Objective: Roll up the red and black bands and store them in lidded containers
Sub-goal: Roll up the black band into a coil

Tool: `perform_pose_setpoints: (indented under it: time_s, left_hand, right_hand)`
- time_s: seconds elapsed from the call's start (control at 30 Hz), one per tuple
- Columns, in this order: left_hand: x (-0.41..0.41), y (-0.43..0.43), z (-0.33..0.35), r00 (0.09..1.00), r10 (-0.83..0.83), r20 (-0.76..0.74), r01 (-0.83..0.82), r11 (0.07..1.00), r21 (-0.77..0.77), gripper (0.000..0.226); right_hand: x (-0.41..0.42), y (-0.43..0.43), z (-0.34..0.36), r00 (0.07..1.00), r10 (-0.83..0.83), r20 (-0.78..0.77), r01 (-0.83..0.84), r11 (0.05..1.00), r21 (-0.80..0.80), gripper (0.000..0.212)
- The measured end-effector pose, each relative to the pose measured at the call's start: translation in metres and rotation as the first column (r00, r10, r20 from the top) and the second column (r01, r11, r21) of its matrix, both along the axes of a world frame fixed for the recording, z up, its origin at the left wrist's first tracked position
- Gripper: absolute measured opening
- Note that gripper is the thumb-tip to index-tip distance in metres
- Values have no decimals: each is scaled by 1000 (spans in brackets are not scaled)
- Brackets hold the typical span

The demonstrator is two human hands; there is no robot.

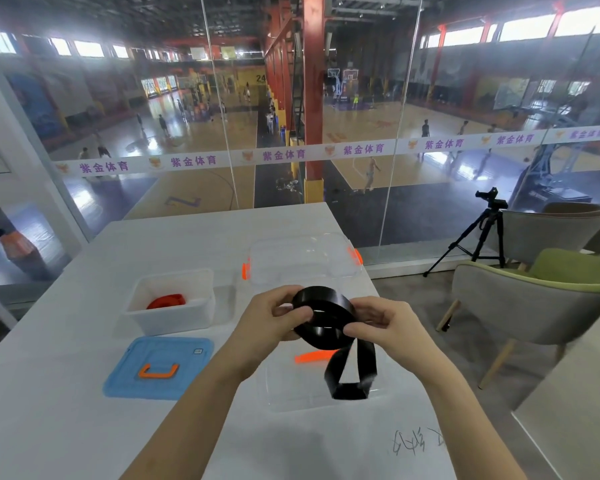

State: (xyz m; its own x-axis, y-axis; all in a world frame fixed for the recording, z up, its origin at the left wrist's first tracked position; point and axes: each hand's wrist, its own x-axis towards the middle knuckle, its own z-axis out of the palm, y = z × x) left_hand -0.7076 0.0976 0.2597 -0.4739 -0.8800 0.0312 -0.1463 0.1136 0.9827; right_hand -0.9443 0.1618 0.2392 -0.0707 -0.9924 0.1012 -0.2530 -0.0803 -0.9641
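Some dark handwriting (414,441) is seen nearest on the white table (66,393). Just beyond it a clear container (284,393) is placed, with a blue lid (160,367) laid flat to its left. Above the container the black band (324,327) is held as a mostly wound coil, its loose tail hanging down over the container. The coil's left side is gripped by the curled fingers and thumb of the left hand (271,320), and its right side is pinched by the right hand (385,327). Farther left, the rolled red band (167,301) is kept in an open white container (201,317). Farthest, a clear lid (305,258) is set.
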Motion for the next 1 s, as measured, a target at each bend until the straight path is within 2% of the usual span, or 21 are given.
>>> perform_pose_setpoints:
  time_s: [0.1,0.23,0.33,0.4,0.57,0.67,0.73,0.87,0.93,1.0]
  left_hand:
    - [5,-2,-2,996,-62,70,61,998,20,25]
    - [4,-3,-3,959,-7,285,41,993,-113,42]
    - [-2,0,-2,924,-31,381,117,972,-205,25]
    - [-3,1,-2,940,-21,341,98,973,-210,18]
    - [-2,4,-4,995,53,79,-45,994,-97,20]
    - [2,5,-3,1000,15,12,-14,999,-45,27]
    - [6,4,-3,995,-33,95,39,997,-61,31]
    - [5,2,-5,936,-10,353,70,985,-158,48]
    - [1,4,-5,910,-6,415,91,979,-185,44]
    - [-3,6,-5,887,0,462,119,966,-229,29]
  right_hand:
    - [1,2,2,999,-20,-35,20,1000,-3,29]
    - [2,5,4,988,26,-150,-21,999,31,26]
    - [6,6,5,977,58,-206,-50,998,48,24]
    - [8,6,7,979,61,-196,-54,998,40,26]
    - [4,8,7,997,33,-72,-32,999,16,35]
    - [0,10,5,999,-25,-45,25,1000,-3,31]
    - [1,11,5,998,-27,-59,27,1000,6,28]
    - [6,11,8,993,31,-113,-27,999,36,27]
    - [9,10,8,985,62,-161,-55,997,47,25]
    - [11,9,6,980,69,-186,-61,997,51,25]
